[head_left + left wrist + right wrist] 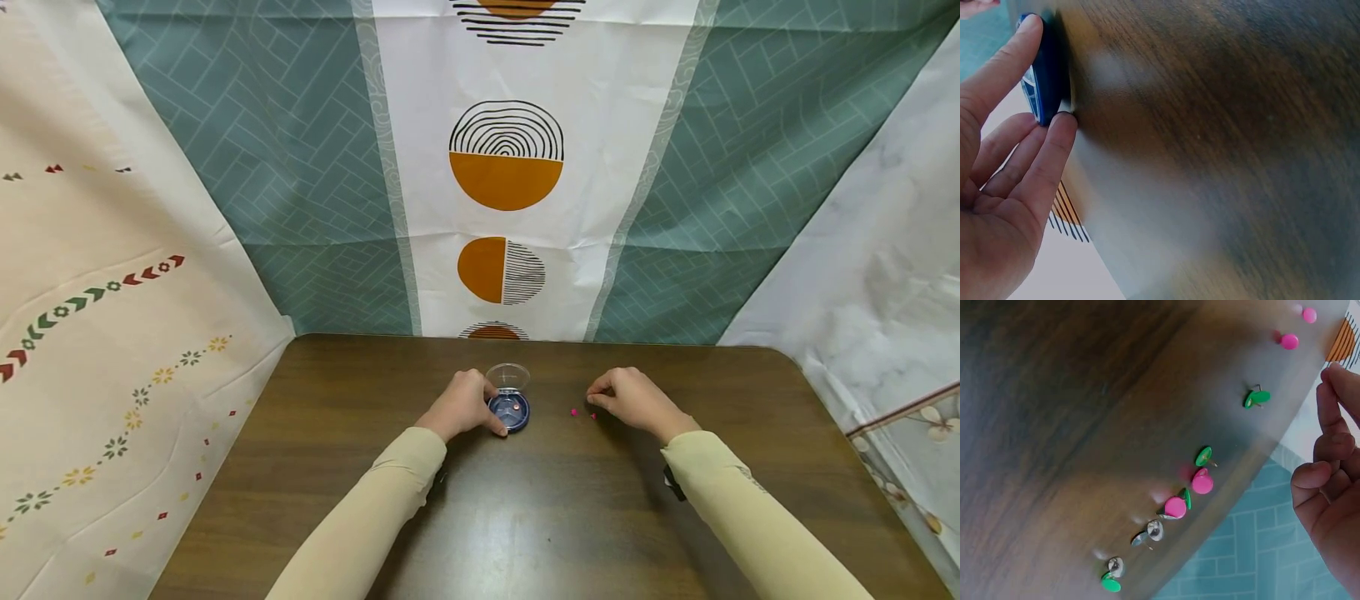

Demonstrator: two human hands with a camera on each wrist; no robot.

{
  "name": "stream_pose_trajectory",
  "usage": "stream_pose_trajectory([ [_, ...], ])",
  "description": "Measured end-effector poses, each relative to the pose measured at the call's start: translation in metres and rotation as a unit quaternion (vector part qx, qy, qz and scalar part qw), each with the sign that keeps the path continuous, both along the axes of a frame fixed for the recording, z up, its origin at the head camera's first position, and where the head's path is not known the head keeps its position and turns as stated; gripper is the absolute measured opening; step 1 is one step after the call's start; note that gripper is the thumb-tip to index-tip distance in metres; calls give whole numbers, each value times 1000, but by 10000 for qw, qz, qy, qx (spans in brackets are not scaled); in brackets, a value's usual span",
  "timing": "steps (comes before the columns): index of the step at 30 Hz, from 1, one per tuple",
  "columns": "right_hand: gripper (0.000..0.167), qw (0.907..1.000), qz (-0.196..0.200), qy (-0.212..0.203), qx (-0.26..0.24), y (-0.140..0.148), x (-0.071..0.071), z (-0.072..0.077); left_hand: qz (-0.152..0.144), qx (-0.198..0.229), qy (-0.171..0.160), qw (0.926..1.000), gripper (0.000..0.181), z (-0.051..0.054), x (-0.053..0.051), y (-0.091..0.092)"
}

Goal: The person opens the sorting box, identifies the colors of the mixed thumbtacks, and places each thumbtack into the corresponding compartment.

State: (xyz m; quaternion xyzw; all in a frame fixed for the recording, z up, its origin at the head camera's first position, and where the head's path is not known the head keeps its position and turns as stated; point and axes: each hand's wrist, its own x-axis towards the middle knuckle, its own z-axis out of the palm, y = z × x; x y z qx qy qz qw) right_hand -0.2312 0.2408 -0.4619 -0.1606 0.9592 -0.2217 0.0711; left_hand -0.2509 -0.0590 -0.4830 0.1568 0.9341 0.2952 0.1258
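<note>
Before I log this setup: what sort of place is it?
Probably a makeshift tabletop recording booth, though the room beyond isn't visible. A brown wood-grain table has a teal-and-white patterned curtain hanging behind it and a cream printed cloth along the left.

Table (510, 517): wood-grained, smooth, with a soft sheen. Case (510, 423): smooth plastic by look; lid (508, 377): clear, glossy plastic. Tacks (1202, 482): I read coloured heads as glossy, silver ones (1155, 530) as polished metal. My sleeve (360, 508): matt cloth. Curtain (315, 167): creased cloth, mostly matt.
</note>
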Motion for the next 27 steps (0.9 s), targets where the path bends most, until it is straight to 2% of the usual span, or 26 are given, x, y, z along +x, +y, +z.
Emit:
stream_pose_trajectory([
  [12,10,9988,317,-250,262,-11,0,-8,64,49,-13,10000,63,0,0,-1],
  [20,11,9973,653,93,334,-16,-1,-11,47,55,48,10000,63,-1,2,-1],
  [27,8,9969,632,43,468,-19,-3,-13,67,57,-12,10000,63,1,1,0],
])
